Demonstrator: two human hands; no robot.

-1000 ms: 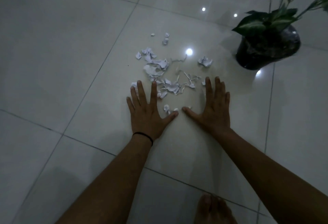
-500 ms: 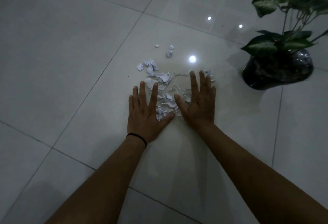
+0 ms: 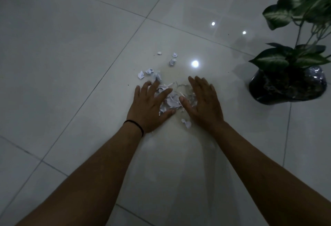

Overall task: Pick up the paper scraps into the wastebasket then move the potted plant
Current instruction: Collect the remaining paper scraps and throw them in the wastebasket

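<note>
Fingers (image 3: 152,89) of our left hand (image 3: 149,108) lie spread and nearly straight, palm down on the floor (image 3: 71,46), their inner edge touching the paper scraps (image 3: 171,100); a black band (image 3: 136,127) circles that wrist. Just beyond the left fingertips sit 3 loose scraps (image 3: 148,73), and farther out, well past both sets of fingertips, 3 more small bits (image 3: 172,59). Between our 2 hands the main heap of scraps is bunched together. Our right hand (image 3: 204,103) has its fingers straight and close together, tilted on edge against the heap's other side, gripping nothing. 1 stray scrap (image 3: 186,123) rests near the right thumb's base. Well off to the right of the right fingers stands the potted plant (image 3: 290,75), apart from both hands.
</note>
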